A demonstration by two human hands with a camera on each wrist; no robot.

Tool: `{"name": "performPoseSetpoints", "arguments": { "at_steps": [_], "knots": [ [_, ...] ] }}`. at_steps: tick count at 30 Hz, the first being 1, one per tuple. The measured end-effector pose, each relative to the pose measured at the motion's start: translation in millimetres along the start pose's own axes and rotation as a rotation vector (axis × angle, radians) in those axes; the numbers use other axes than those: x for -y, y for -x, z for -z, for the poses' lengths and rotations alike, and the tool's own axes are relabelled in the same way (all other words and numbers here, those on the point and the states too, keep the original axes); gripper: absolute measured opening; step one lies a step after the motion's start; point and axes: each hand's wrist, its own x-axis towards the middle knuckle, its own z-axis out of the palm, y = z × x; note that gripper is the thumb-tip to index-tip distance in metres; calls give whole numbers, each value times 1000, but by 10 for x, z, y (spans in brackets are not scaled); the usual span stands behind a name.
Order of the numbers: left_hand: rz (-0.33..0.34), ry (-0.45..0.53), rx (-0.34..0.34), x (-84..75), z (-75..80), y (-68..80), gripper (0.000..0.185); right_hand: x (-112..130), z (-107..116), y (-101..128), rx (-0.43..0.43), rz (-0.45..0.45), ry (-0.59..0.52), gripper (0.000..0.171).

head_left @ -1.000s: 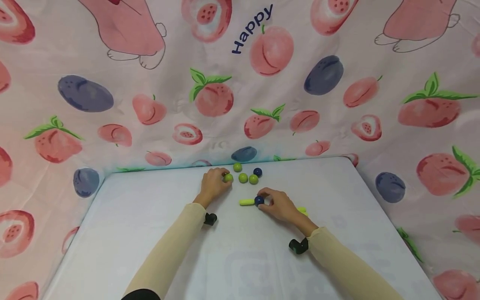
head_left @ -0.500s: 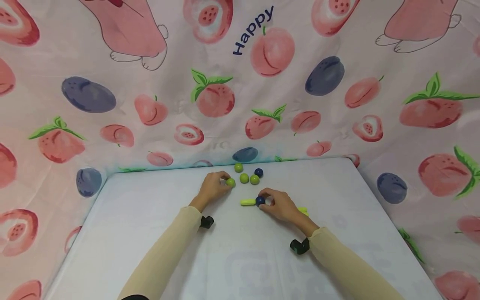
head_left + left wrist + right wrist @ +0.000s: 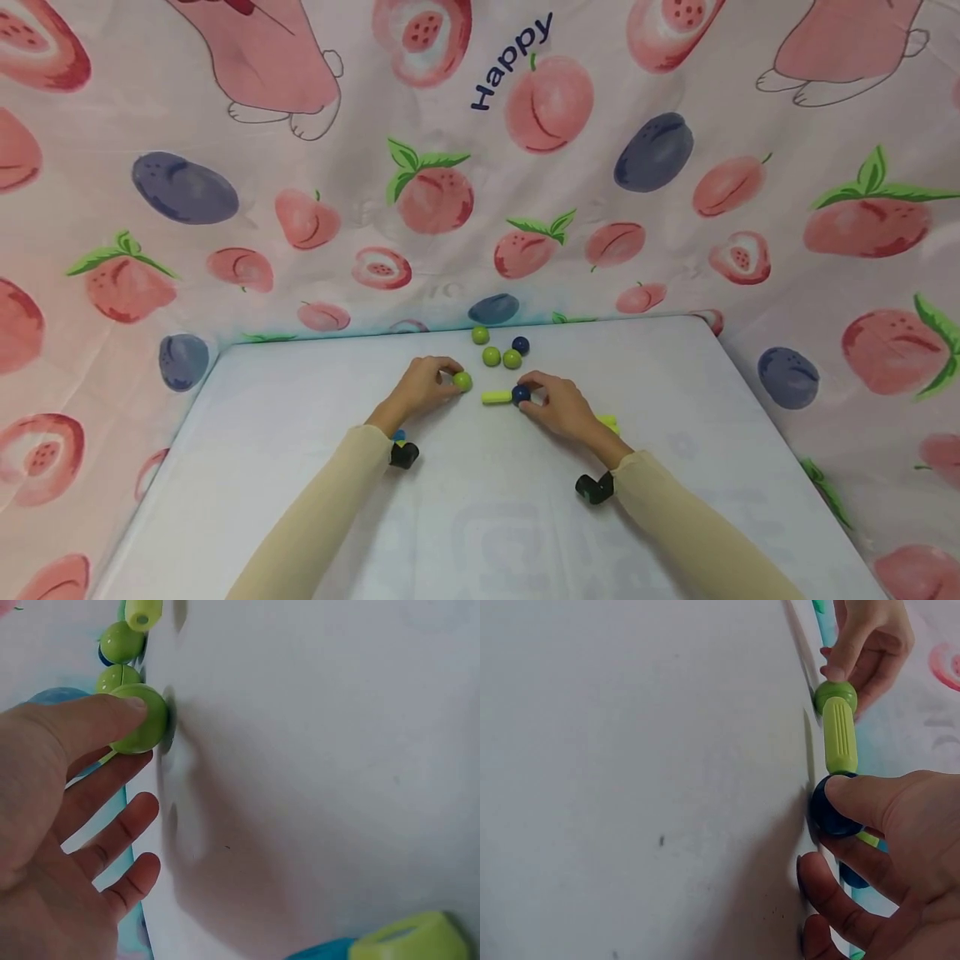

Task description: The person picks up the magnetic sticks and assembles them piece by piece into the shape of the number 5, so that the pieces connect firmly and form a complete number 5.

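Note:
My left hand [image 3: 450, 379] pinches a green ball [image 3: 462, 382] between thumb and finger, just left of a yellow-green ribbed stick [image 3: 496, 397] lying on the white table [image 3: 300, 433]. My right hand [image 3: 531, 398] grips a dark blue ball [image 3: 521, 394] at the stick's right end. In the left wrist view the green ball [image 3: 141, 718] sits under my thumb. In the right wrist view the blue ball [image 3: 832, 810], the stick [image 3: 840, 735] and the green ball [image 3: 835, 694] line up, with the green ball close to the stick's free end.
Three green balls [image 3: 491, 357] and one blue ball [image 3: 521, 344] lie loose near the table's far edge. Another yellow-green piece [image 3: 609, 422] lies behind my right hand. Fruit-print cloth [image 3: 525, 167] hangs round the table on all far sides.
My left hand has carried the green ball away from the cluster, nearer and rightward, toward the stick's left end. The right hand with the blue ball and stick has shifted slightly away from me.

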Motion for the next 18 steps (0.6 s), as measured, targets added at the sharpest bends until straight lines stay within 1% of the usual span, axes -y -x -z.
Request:
{"name": "performPoseSetpoints", "arguments": {
  "at_steps": [9,18],
  "knots": [
    [-52,30,25,16,-9,116,31,8,4,-49,-16,-10,-13,34],
    [-76,35,33,12,-42,152,32,17,-6,-66,-18,-14,-8,34]
  ]
}}
